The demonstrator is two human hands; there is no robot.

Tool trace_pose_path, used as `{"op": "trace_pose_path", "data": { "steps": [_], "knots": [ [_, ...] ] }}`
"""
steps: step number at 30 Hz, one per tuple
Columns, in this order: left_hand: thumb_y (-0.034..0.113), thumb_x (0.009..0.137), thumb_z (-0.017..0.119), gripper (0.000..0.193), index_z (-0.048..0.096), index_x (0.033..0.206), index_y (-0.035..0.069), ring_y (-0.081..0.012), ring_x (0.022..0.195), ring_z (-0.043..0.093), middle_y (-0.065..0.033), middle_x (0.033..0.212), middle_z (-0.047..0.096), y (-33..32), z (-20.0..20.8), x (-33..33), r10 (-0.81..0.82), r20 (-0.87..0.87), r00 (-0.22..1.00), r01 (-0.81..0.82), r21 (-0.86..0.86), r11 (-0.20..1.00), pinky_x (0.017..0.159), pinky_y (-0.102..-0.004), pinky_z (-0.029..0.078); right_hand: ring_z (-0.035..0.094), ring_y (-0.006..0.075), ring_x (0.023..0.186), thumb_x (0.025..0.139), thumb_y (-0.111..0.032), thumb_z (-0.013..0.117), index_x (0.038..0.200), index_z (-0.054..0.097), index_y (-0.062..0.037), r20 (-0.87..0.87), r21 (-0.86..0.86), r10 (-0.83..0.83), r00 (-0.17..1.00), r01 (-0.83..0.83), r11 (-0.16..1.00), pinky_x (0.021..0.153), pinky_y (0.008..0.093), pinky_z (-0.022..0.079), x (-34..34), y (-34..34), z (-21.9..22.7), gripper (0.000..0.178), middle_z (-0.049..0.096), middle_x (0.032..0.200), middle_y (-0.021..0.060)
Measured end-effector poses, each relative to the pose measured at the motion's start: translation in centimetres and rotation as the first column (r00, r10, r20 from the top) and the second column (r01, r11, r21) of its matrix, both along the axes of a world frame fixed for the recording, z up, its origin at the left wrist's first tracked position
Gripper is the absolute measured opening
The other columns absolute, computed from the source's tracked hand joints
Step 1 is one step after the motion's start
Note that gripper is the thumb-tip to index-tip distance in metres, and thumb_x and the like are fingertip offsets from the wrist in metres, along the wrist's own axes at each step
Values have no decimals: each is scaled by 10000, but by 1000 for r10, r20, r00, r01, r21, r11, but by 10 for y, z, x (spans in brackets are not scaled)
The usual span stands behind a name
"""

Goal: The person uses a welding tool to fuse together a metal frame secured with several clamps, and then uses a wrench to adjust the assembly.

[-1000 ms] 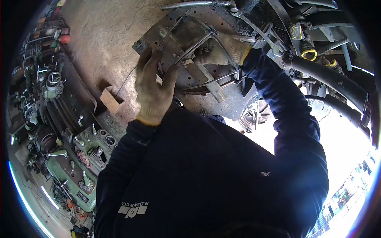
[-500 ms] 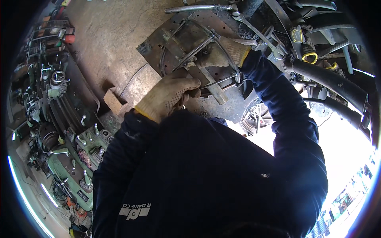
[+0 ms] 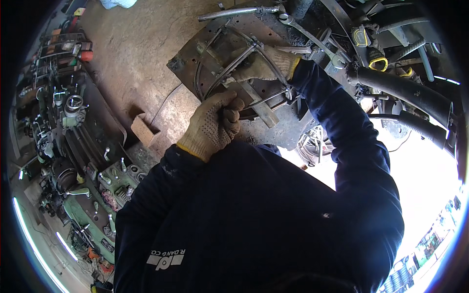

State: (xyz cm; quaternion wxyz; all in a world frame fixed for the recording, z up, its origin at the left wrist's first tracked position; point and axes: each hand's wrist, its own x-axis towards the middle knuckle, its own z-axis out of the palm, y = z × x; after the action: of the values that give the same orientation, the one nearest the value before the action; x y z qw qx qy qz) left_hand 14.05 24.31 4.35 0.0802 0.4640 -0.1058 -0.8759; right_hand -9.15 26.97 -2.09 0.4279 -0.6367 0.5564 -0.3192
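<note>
A frame of bent metal rods (image 3: pixel 238 62) lies over a dark steel plate (image 3: pixel 185 56) with drilled holes. My left hand (image 3: pixel 212 122), in a dotted work glove, is closed at the frame's near left corner, fingers curled round a rod there. Gloved too, my right hand (image 3: pixel 268 64) reaches in from the right between the rods. Its fingers are drawn together by a flat metal bar (image 3: pixel 264 110) under the frame; rods partly cover them, and I cannot make out what they hold.
A large wrench (image 3: pixel 312 36), a metal tube (image 3: pixel 237 11) and a yellow tape measure (image 3: pixel 360 38) lie beyond and right of the plate. A thick dark pipe (image 3: pixel 400 90) is at right. A green lathe (image 3: pixel 80 205) stands left, near a brown open box (image 3: pixel 144 131) on the floor.
My left hand has turned, showing more of its dotted palm and curled fingers, and moved slightly right. The right hand stays inside the frame. The whole view has shifted a little.
</note>
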Motion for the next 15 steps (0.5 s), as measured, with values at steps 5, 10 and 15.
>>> {"op": "trace_pose_path", "data": {
  "steps": [5,10,15],
  "knots": [
    [110,940,713,101,664,1013,60,-87,599,613,-70,825,690,0,4,-3,-37,68,997,39,-25,999,508,-203,475,681,171,891,915,-272,762,1183,710,-58,179,37,26,983,-33,999,784,317,583,-4,2,4,347,718,996,88],
    [123,958,695,69,650,962,72,-82,588,605,-56,818,684,-5,-2,2,-64,11,998,64,-4,998,504,-205,464,715,187,896,858,-173,805,1115,722,22,518,99,-60,853,10,995,824,339,595,-5,6,-12,333,756,986,108],
    [140,991,660,94,626,913,98,-63,600,601,-30,812,677,-6,5,-3,-122,21,992,123,-36,992,503,-208,412,738,212,896,891,-167,773,1110,719,40,381,-210,80,921,2,978,812,339,614,-21,-3,-47,307,752,1011,123]
  ]
}}
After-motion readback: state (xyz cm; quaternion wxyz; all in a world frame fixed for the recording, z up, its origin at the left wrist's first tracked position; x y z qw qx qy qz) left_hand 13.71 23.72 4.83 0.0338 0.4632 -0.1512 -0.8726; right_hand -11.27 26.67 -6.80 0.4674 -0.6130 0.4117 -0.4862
